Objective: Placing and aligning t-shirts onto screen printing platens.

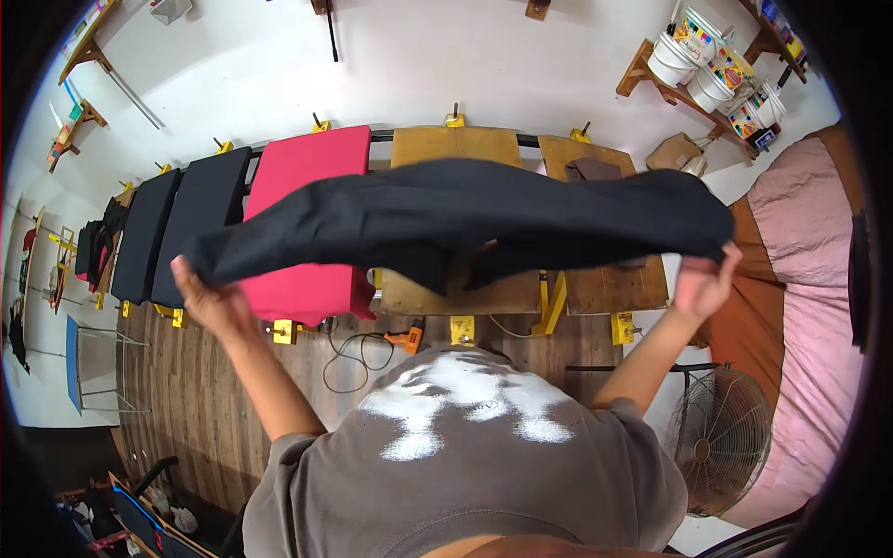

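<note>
Head: black cloth (456, 219) between both hands' fingers (191, 284)

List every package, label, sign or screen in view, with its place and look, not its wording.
Buckets: wooden wall shelf, upper right; white and round, with multicoloured labels.
Cardboard box: below that shelf, against the wall; brown, flaps open.
No screens or signs can be made out.

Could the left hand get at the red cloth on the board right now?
Probably not: the left hand is gripping one end of the black garment, held stretched above the red cloth.
</note>
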The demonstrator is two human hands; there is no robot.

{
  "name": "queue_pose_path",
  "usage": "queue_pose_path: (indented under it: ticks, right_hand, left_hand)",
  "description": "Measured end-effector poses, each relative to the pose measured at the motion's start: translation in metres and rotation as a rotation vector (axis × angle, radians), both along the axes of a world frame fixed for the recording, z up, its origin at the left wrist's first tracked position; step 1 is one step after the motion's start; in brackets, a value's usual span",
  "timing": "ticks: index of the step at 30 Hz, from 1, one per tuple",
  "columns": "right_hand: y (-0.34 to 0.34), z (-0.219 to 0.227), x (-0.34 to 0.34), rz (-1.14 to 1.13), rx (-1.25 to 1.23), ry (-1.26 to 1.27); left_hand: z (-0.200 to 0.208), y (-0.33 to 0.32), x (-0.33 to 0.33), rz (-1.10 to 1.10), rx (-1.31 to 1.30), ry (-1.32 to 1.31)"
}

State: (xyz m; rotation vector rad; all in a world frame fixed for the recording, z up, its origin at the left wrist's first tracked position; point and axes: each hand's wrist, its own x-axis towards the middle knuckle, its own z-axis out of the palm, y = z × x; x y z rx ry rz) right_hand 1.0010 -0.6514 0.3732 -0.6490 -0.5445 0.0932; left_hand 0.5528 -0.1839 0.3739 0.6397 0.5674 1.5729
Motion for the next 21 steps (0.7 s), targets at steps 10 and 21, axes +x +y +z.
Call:
queue_pose_path:
  ticks: [10, 21]
  right_hand:
    - [0.003, -0.013, -0.013, -0.101, -0.265, -0.022]
    - [0.088, 0.09, 0.02, -0.088, -0.043, -0.199]
  left_hand:
    - [-0.032, 0.089, -0.05, -0.126, 0.223, 0.387]
    - [0.04, 0.147, -0.065, -0.287, 0.679, -0.153]
